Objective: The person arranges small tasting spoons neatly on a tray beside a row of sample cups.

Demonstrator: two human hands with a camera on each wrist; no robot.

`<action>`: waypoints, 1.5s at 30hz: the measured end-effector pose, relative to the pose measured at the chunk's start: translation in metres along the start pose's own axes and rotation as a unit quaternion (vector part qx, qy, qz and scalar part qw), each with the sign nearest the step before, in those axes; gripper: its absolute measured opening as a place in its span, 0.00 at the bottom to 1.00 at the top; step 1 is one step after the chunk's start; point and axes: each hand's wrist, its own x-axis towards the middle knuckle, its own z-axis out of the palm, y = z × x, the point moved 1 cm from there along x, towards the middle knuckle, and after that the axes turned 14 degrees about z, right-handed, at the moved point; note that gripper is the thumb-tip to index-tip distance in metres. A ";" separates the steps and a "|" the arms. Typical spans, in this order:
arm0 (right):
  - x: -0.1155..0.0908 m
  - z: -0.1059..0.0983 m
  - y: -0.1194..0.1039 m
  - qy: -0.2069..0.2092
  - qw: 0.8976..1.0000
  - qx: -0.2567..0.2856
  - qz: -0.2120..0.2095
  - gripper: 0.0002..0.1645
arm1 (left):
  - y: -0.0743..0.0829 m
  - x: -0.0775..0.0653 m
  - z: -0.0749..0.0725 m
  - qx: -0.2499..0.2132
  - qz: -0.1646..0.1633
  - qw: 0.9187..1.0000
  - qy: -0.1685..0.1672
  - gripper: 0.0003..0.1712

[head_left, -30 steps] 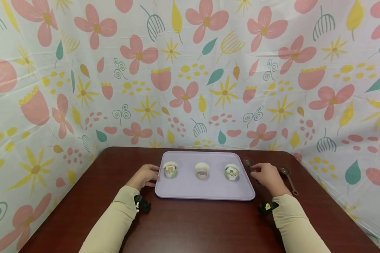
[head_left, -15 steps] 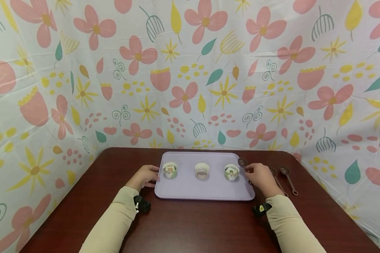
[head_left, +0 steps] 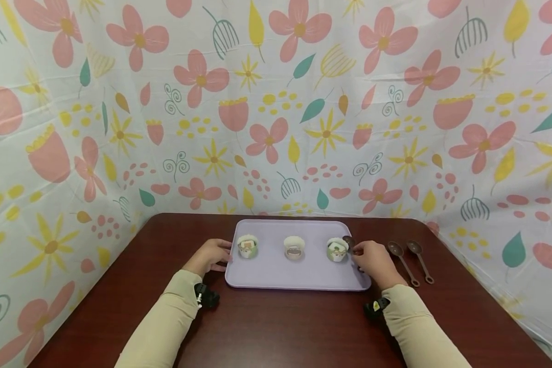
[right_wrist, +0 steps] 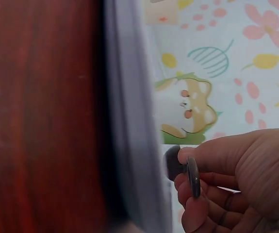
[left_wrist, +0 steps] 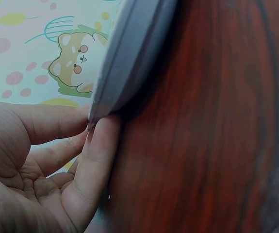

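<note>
A lavender tray [head_left: 276,276] lies on the table with three small paper cups in a row. The left cup [head_left: 247,251] and right cup [head_left: 337,252] are white and green with a cartoon dog; the middle cup [head_left: 294,251] is pale with a brown print. My left hand [head_left: 211,255] pinches the tray's left rim between thumb and fingers. My right hand [head_left: 374,260] holds a brown measuring spoon [head_left: 348,239] by its handle over the tray's right edge, its bowl just behind the right cup. In the right wrist view the handle end of the spoon [right_wrist: 193,177] pokes out from the fingers.
Two more brown spoons, an inner spoon [head_left: 401,258] and an outer spoon [head_left: 421,258], lie side by side on the dark red wooden table [head_left: 276,327] right of the tray. A flower-printed cloth [head_left: 276,128] hangs around the back and sides.
My right hand has carried the spoon leftward from the table beside the tray to over its right edge, uncovering the inner spoon. The left hand has stayed at the rim.
</note>
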 end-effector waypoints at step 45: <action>0.002 -0.036 0.026 0.072 0.997 -0.035 0.017 0.22 | -0.002 0.002 0.000 -0.003 -0.007 1.000 -0.001 0.31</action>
